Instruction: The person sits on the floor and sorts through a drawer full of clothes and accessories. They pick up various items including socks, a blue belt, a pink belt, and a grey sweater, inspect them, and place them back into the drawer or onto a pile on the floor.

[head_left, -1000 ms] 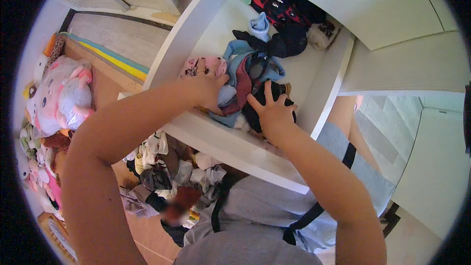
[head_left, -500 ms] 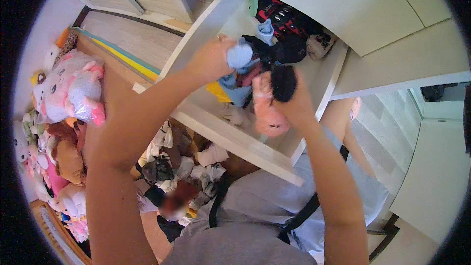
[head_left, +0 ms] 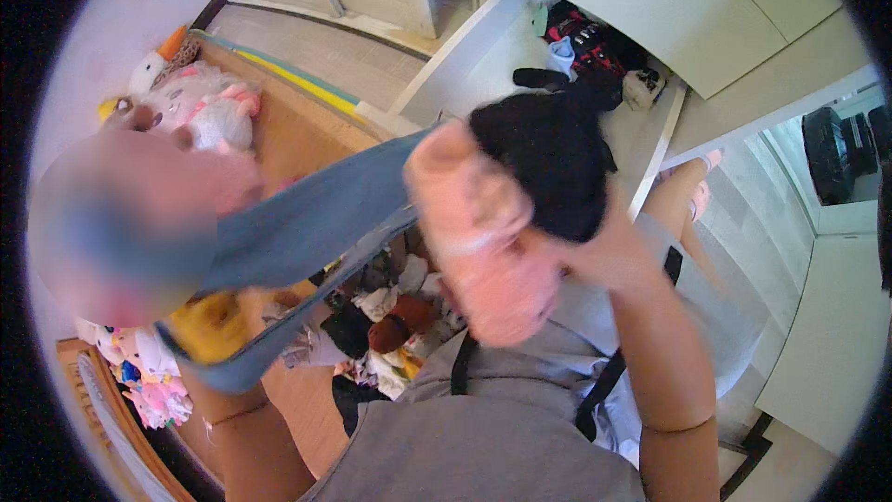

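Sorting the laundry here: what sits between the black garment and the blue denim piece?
In the head view, a pink fuzzy garment lies between the black garment and the blue denim piece.

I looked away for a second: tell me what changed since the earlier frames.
Both hands lifted a bundle out of the open drawer toward the camera: pink piece, black piece, blue cloth. Right hand grips it; left hand is hidden. Some clothes stayed in the drawer.

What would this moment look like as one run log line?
right hand: grips pink fuzzy garment and black garment | left hand: hidden | blue garment: lifted | white drawer: open
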Action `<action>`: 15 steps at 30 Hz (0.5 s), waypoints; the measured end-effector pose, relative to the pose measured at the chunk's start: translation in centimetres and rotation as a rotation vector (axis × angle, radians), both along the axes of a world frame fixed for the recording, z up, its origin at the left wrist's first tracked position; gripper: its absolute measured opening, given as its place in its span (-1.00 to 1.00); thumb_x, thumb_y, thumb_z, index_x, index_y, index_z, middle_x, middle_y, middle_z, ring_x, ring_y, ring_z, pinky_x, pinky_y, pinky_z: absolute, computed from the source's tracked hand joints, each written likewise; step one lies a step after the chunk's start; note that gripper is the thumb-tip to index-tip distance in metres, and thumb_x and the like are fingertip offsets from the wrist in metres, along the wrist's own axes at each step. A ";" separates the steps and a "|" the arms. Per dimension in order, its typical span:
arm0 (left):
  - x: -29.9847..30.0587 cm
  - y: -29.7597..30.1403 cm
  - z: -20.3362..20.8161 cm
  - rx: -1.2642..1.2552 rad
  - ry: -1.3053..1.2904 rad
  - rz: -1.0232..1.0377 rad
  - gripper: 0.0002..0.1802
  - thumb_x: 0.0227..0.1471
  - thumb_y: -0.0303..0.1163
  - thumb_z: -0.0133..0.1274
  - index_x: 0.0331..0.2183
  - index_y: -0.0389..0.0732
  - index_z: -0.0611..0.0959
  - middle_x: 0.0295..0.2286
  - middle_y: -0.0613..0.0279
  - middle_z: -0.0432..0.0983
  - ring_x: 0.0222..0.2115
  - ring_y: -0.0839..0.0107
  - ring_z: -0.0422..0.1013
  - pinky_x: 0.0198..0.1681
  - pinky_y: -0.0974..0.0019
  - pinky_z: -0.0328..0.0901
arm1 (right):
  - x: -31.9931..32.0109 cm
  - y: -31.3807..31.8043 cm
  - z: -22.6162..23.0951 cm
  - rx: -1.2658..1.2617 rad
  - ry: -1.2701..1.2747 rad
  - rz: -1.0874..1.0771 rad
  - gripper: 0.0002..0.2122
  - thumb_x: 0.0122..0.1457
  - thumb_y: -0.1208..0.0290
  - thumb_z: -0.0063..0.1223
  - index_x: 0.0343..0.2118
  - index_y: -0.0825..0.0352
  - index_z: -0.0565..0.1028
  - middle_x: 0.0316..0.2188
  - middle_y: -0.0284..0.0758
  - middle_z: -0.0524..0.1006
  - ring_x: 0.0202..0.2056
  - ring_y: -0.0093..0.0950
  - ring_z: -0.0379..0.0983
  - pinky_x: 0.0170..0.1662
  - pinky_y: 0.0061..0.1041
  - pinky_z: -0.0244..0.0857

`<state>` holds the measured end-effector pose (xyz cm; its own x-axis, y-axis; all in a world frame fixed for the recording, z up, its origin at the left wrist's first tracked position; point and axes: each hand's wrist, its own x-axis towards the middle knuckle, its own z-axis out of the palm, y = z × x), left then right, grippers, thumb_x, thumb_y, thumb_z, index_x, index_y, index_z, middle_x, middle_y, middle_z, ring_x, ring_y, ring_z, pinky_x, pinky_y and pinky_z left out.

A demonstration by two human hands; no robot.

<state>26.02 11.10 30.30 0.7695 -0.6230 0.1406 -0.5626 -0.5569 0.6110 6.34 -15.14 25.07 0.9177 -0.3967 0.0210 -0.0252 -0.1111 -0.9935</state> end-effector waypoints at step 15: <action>-3.3 -2.8 -16.0 0.730 -0.102 -0.375 -0.37 -0.45 -0.25 0.14 -0.20 -0.14 0.34 -0.21 0.07 0.24 -0.26 0.12 0.26 -0.37 0.23 0.24 | -1.2 9.9 -11.0 -0.897 0.617 0.647 -0.66 -0.19 0.29 -0.02 -0.28 0.28 0.37 -0.37 -0.15 0.39 -0.38 -0.30 0.35 -0.34 -0.40 0.23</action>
